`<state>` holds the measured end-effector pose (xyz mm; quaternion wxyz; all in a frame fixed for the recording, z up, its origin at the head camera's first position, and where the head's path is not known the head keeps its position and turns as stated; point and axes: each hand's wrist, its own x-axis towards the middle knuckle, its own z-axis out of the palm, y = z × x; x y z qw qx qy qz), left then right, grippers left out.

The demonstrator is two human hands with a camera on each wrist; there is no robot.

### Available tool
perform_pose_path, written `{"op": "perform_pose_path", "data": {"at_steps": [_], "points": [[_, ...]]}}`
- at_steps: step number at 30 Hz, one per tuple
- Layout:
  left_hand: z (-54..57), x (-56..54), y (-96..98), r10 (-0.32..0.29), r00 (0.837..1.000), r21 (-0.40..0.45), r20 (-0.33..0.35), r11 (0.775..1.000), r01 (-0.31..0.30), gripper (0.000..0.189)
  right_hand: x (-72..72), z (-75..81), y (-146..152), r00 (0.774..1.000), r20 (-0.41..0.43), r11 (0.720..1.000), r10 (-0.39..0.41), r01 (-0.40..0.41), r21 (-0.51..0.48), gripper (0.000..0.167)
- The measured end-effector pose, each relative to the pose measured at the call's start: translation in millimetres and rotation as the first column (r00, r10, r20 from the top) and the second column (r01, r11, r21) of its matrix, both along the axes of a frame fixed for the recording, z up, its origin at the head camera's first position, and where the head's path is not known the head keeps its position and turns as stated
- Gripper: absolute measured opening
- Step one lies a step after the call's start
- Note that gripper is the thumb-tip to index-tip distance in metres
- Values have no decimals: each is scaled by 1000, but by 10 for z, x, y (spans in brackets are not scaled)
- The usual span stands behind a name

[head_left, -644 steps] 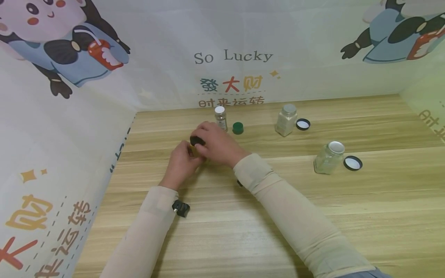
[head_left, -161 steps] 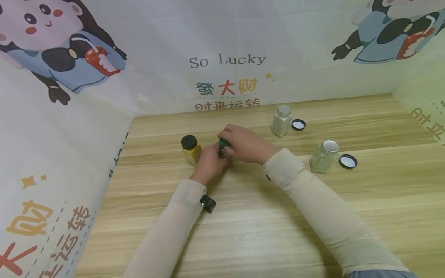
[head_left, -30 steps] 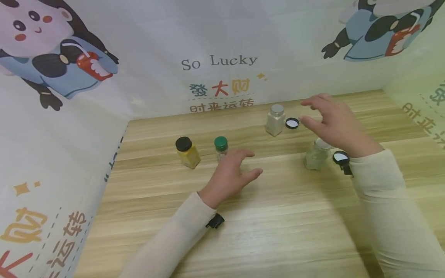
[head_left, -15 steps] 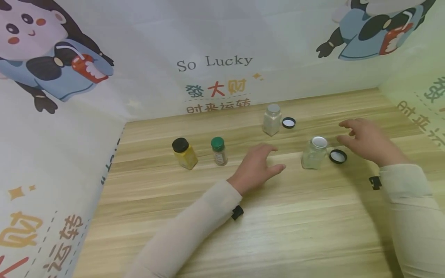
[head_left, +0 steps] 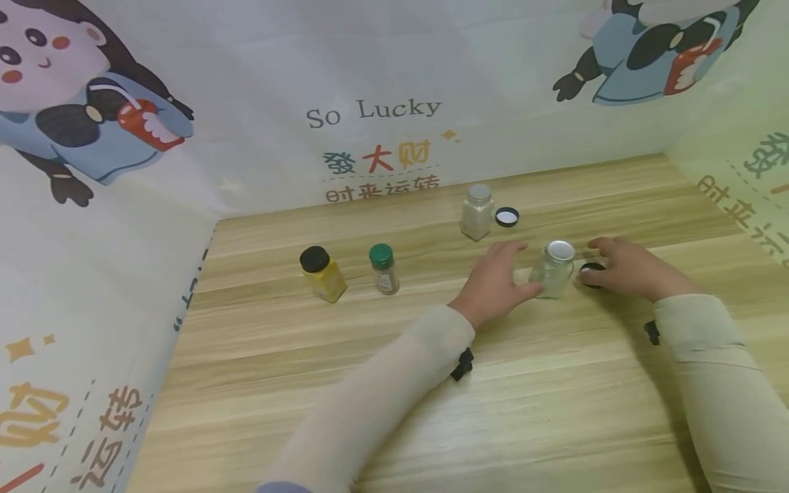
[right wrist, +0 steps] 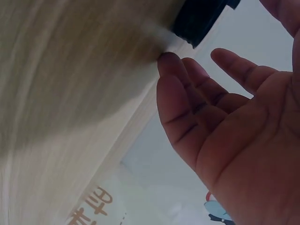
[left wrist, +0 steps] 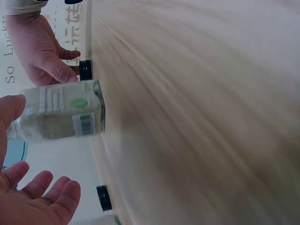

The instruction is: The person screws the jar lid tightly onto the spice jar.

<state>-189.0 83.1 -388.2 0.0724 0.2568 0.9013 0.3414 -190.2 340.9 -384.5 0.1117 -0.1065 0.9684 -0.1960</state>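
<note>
Head view: the left hand (head_left: 493,291) spreads wide at nine o'clock of an upright, white-topped clear glass jar (head_left: 553,275), presumably to span it; at three o'clock, the right hand (head_left: 644,270) is at a round black lid (head_left: 592,266), likely the jar's own. Left wrist: the left thumb overlaps the jar, contact unclear. Right wrist: fingers loosely parted, lid at their twelve o'clock, apparently ungripped.

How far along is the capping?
Done: the yellow jar has its black cap on, the small bottle its green cap. In progress: the front clear jar is uncapped; the left hand is beside it, the right hand at its black lid, no firm grip visible. Left: cap that jar, then likely the rear jar, whose own lid lies beside it.
</note>
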Motion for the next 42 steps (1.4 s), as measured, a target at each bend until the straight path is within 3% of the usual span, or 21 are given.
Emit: {"op": "perform_pose_path", "data": {"at_steps": [12,25,42], "points": [[-103,-23,248,40,998,79,39,996,-43,76,-7,-34,-51,1000,-6,999,8,-8,35,70],[-157,-28,375,32,999,63,-17,998,-31,64,-11,-84,-63,999,-43,998,6,-3,63,47],[-174,-48,377,14,1000,68,25,998,-15,59,11,-48,-77,998,-53,998,26,-22,58,35]]}}
